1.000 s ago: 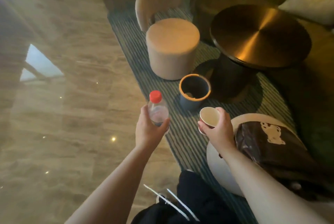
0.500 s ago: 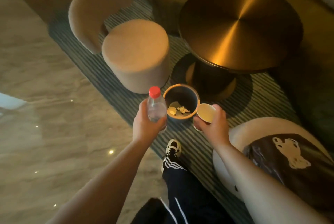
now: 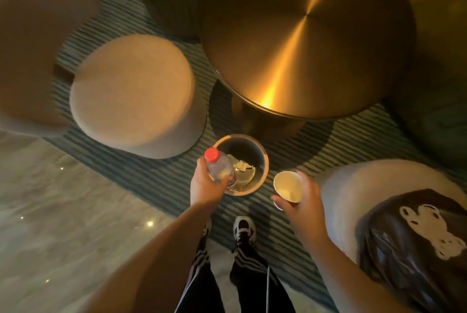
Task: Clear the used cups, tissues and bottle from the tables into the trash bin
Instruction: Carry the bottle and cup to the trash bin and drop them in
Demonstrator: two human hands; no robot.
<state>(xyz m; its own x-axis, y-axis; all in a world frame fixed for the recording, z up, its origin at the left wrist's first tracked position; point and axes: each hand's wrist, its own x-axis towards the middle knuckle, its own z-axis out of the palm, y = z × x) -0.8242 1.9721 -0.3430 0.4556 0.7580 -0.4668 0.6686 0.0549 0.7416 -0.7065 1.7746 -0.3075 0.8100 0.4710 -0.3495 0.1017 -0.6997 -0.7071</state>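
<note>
- Lower centre of the frame: two legs in dark trousers with white stripes; a dark shoe (image 3: 243,228) with white trim stands on the striped rug (image 3: 151,176).
- Lower right: a pale round seat (image 3: 353,181) carries a dark glossy bag (image 3: 414,257) with a white print.
- Right of centre: the right hand (image 3: 304,205) holds a paper cup (image 3: 288,186), fingers curled round its wall. The cup mouth faces up toward the camera; its axis runs roughly vertical. The cup sits just beside the bin, to the right of the rim.
- Centre: the left hand (image 3: 206,185) grips a clear plastic bottle (image 3: 220,170), fingers and thumb wrapped round the body. The red cap points up and to the upper left; the long axis tilts, with the base over the bin opening.
- Centre, beneath the bottle: a round trash bin (image 3: 264,161) with a pale rim stands on the rug and contains crumpled pale tissues (image 3: 242,167).
- Left of centre: a round beige stool (image 3: 131,90).
- Upper right: a round brass-toned table (image 3: 308,35).
</note>
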